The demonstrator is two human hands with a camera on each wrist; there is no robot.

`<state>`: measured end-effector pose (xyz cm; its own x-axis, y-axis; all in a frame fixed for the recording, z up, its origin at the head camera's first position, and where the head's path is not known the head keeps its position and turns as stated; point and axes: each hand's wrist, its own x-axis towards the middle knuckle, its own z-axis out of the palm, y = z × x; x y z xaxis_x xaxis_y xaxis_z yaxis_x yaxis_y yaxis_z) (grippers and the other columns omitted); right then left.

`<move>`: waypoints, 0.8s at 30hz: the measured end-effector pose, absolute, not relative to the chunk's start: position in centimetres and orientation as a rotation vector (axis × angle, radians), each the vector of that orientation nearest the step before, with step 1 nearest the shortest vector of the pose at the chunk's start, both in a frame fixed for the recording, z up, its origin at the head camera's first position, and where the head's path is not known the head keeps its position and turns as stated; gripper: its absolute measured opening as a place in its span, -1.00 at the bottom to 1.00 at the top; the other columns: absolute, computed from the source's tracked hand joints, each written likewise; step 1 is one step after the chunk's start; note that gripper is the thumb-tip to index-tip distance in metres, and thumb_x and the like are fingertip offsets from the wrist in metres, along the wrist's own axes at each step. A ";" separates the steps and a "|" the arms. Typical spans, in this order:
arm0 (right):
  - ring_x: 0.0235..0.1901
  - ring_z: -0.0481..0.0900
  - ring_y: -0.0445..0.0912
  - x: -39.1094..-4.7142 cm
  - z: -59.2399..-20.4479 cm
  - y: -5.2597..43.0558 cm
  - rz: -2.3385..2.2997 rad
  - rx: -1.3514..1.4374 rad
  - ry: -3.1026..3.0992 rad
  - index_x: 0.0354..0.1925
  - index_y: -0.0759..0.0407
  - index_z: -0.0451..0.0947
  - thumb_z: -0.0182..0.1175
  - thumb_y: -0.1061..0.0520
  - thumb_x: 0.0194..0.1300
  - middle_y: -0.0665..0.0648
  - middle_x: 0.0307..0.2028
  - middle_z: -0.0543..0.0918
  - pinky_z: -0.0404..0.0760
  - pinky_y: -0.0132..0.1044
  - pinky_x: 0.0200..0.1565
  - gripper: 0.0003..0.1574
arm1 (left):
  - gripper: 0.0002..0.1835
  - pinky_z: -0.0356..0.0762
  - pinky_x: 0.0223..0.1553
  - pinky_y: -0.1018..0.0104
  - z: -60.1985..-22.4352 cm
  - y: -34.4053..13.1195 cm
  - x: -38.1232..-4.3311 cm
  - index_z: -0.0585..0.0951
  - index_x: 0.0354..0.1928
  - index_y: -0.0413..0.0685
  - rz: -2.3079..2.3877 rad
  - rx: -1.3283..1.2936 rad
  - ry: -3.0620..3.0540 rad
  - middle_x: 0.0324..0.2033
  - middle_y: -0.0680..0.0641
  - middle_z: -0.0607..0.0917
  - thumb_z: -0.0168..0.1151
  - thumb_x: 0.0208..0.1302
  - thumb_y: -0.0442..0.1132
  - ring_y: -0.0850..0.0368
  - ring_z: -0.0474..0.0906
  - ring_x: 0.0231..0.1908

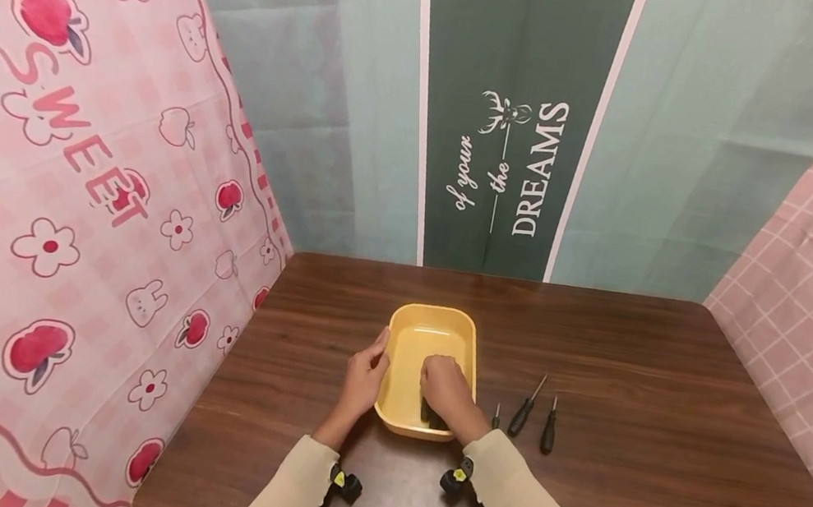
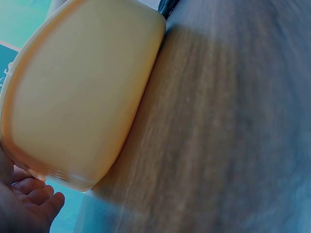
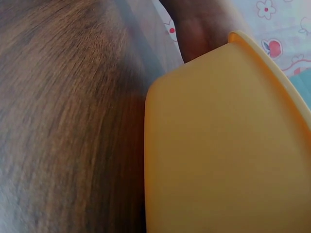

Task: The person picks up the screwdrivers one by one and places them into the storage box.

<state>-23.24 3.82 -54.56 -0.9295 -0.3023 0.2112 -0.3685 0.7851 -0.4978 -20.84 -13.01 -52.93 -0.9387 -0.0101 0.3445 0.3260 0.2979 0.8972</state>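
A deep yellow plastic tray (image 1: 437,315) stands on the table. My left hand (image 1: 364,375) holds its left rim, thumb up along the edge; in the left wrist view, fingertips (image 2: 43,196) show by the tray's far end. Inside the tray, my right hand (image 1: 446,386) is curled over dark handles (image 1: 426,409), which look like screwdriver handles. It seems to grip one of them, though its fingertips and the shafts are hidden beneath it. The right wrist view shows mostly the tray's outer wall (image 3: 218,136).
Right of the tray lie a small screwdriver (image 1: 496,419), a longer one (image 1: 523,414) and another black-handled screwdriver (image 1: 549,430). The dark wooden table (image 1: 632,376) meets a green curtain (image 1: 489,246) at the back. Pink cloths (image 1: 113,281) hang at both sides.
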 end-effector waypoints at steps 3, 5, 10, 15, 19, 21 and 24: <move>-0.70 0.21 -0.21 -23.2 -54.5 3.9 0.825 0.547 -2.845 -0.77 0.05 0.29 0.10 0.45 0.22 -0.07 -0.77 0.29 0.24 -0.41 -0.63 -0.46 | -0.58 0.23 0.39 -0.01 -52.9 -12.9 -20.7 0.40 0.29 -0.56 -1.686 -0.274 -2.287 0.31 -0.39 0.43 0.02 0.44 -0.57 -0.20 0.34 0.37; -0.70 0.25 -0.20 -23.2 -54.5 3.9 0.821 0.550 -2.839 -0.77 0.06 0.32 0.11 0.45 0.21 -0.06 -0.76 0.33 0.26 -0.40 -0.62 -0.48 | -0.59 0.23 0.39 -0.01 -53.0 -12.9 -20.7 0.40 0.29 -0.56 -1.687 -0.272 -2.285 0.31 -0.39 0.43 0.02 0.44 -0.57 -0.20 0.34 0.37; -0.70 0.27 -0.19 -23.2 -54.6 3.9 0.825 0.542 -2.849 -0.76 0.06 0.33 0.10 0.44 0.23 -0.05 -0.75 0.35 0.29 -0.39 -0.62 -0.49 | -0.59 0.23 0.38 -0.03 -52.9 -13.0 -20.8 0.41 0.29 -0.57 -1.685 -0.282 -2.286 0.31 -0.40 0.44 0.02 0.43 -0.58 -0.21 0.35 0.36; -0.70 0.23 -0.20 -23.2 -54.5 3.8 0.843 0.523 -2.870 -0.76 0.06 0.31 0.09 0.44 0.23 -0.06 -0.76 0.30 0.24 -0.40 -0.62 -0.48 | -0.58 0.22 0.39 -0.02 -52.9 -13.0 -20.7 0.39 0.29 -0.57 -1.694 -0.283 -2.285 0.31 -0.40 0.43 0.01 0.43 -0.58 -0.21 0.33 0.37; -0.69 0.21 -0.20 -23.2 -54.5 3.8 0.849 0.525 -2.864 -0.76 0.06 0.30 0.09 0.46 0.20 -0.06 -0.75 0.29 0.22 -0.40 -0.62 -0.49 | -0.58 0.22 0.39 -0.03 -52.9 -13.0 -20.7 0.39 0.29 -0.58 -1.704 -0.290 -2.277 0.31 -0.41 0.43 0.01 0.43 -0.58 -0.21 0.33 0.37; -0.69 0.21 -0.21 -23.2 -54.5 3.8 0.856 0.527 -2.859 -0.76 0.06 0.30 0.08 0.47 0.19 -0.07 -0.75 0.30 0.22 -0.41 -0.62 -0.49 | -0.58 0.22 0.39 -0.02 -52.9 -13.0 -20.7 0.39 0.29 -0.58 -1.707 -0.290 -2.274 0.31 -0.41 0.43 0.01 0.43 -0.58 -0.21 0.33 0.37; -0.69 0.20 -0.21 -23.2 -54.6 3.9 0.876 0.528 -2.853 -0.76 0.06 0.29 0.07 0.48 0.18 -0.07 -0.75 0.29 0.20 -0.42 -0.63 -0.49 | -0.58 0.21 0.40 0.00 -52.9 -13.0 -20.7 0.39 0.29 -0.58 -1.705 -0.286 -2.272 0.31 -0.41 0.43 0.01 0.44 -0.58 -0.21 0.33 0.37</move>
